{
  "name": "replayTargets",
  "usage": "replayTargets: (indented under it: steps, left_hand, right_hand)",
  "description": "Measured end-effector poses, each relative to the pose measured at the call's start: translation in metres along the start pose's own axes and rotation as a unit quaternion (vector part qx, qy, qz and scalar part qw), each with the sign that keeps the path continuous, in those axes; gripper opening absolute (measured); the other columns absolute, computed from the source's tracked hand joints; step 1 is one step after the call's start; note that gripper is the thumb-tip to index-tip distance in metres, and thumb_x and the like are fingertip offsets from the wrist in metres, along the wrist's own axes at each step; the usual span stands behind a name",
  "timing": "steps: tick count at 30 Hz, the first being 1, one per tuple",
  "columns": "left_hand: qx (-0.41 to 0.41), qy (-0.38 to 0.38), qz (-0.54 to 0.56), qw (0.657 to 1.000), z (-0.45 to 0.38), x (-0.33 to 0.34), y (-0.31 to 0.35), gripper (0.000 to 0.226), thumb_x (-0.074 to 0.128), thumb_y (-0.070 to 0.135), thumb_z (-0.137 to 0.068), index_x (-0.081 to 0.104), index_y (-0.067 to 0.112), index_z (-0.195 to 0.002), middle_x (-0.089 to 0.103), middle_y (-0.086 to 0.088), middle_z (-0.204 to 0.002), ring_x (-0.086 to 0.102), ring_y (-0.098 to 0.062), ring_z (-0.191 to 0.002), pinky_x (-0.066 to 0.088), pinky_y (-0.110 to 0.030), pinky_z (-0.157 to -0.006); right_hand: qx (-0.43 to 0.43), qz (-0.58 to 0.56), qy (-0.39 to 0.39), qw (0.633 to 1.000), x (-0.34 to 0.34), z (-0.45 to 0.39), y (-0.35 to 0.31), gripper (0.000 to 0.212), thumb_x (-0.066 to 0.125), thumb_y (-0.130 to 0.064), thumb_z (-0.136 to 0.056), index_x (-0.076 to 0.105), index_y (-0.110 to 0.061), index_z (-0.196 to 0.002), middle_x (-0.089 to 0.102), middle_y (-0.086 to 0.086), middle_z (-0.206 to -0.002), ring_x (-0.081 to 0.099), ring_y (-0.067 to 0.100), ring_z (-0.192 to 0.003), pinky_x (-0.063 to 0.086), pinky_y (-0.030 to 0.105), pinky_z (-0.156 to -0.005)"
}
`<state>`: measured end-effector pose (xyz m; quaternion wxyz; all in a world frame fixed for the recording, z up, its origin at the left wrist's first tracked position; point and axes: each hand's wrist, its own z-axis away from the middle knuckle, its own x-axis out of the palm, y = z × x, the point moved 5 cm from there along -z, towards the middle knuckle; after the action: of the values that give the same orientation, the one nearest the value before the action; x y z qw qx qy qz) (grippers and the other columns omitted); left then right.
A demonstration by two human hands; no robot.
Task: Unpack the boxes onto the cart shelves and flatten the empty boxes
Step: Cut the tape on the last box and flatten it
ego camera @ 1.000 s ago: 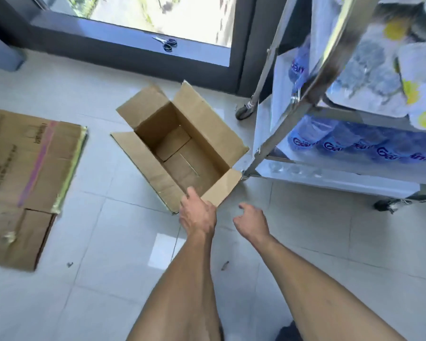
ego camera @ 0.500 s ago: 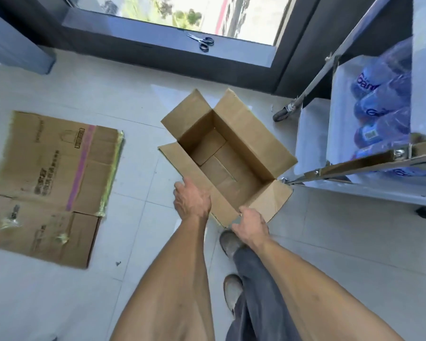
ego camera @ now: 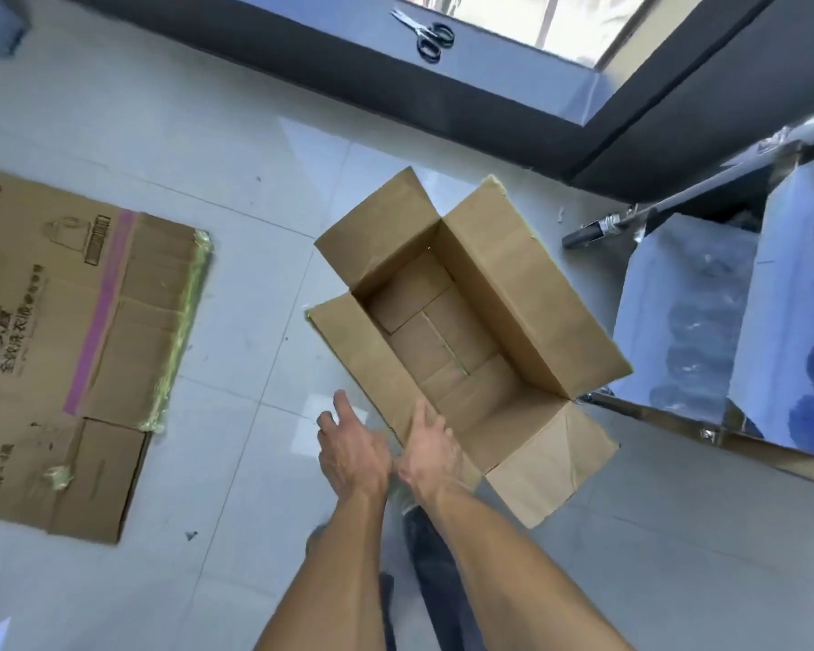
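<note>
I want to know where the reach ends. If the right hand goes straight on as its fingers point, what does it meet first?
Most likely the near long flap of the open box; the right hand already lies at its edge, though depth is unclear.

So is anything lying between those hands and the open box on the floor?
Nothing visible: the left hand and right hand are right at the near edge of the empty open box, with only bare floor around.

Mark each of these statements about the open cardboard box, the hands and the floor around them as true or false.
1. The open cardboard box is empty. True.
2. The scissors lie inside the box. False: they lie on the window sill.
3. A flattened cardboard box lies on the floor. True.
4. The left hand holds a bottle. False: it holds nothing.
5. The right hand is at the box's near wall. True.
</note>
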<state>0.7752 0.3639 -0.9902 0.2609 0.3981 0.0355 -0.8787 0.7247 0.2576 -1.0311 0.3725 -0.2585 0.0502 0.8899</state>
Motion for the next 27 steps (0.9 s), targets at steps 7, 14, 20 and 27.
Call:
replayTargets:
  steps: [7, 14, 20, 27]
  left_hand:
    - [-0.097, -0.042, 0.038, 0.994, -0.048, -0.012, -0.035, 0.054, 0.046, 0.011, -0.094, 0.029, 0.011, -0.145, 0.050, -0.019, -0.129, 0.054, -0.036, -0.110, 0.048, -0.043, -0.085]
    - [-0.078, -0.070, 0.034, 0.994, -0.084, -0.061, -0.007, 0.044, 0.044, 0.011, -0.095, 0.037, 0.014, -0.138, 0.047, -0.015, -0.134, 0.055, -0.033, -0.113, 0.051, -0.041, -0.085]
    - [-0.086, -0.069, 0.056, 0.992, -0.102, -0.141, 0.005, 0.049, 0.040, 0.010, -0.094, 0.031, 0.015, -0.142, 0.046, -0.013, -0.132, 0.055, -0.031, -0.112, 0.043, -0.036, -0.074]
    - [-0.096, 0.008, 0.088, 0.991, -0.161, -0.273, -0.022, 0.038, 0.051, 0.014, -0.091, 0.041, 0.011, -0.128, 0.050, -0.017, -0.124, 0.056, -0.035, -0.108, 0.047, -0.042, -0.080]
  right_hand:
    - [0.050, 0.056, 0.061, 0.995, 0.001, -0.006, -0.024, 0.055, 0.067, -0.030, -0.082, 0.033, -0.016, -0.123, 0.050, 0.015, -0.119, 0.053, 0.030, -0.107, 0.045, 0.037, -0.088]
    - [0.120, -0.054, 0.177, 0.975, -0.056, -0.004, -0.053, 0.024, 0.053, -0.005, -0.091, 0.060, -0.014, -0.113, 0.069, 0.012, -0.100, 0.066, 0.028, -0.091, 0.050, 0.032, -0.074]
    - [0.087, -0.089, 0.263, 0.957, -0.131, 0.017, -0.159, 0.013, 0.049, 0.002, -0.083, 0.052, -0.011, -0.087, 0.068, 0.018, -0.081, 0.065, 0.034, -0.077, 0.045, 0.033, -0.066]
    - [-0.050, -0.187, 0.198, 0.961, -0.140, 0.064, -0.319, 0.016, 0.046, 0.004, -0.067, 0.049, -0.009, -0.077, 0.052, 0.010, -0.059, 0.047, 0.032, -0.059, 0.038, 0.034, -0.055]
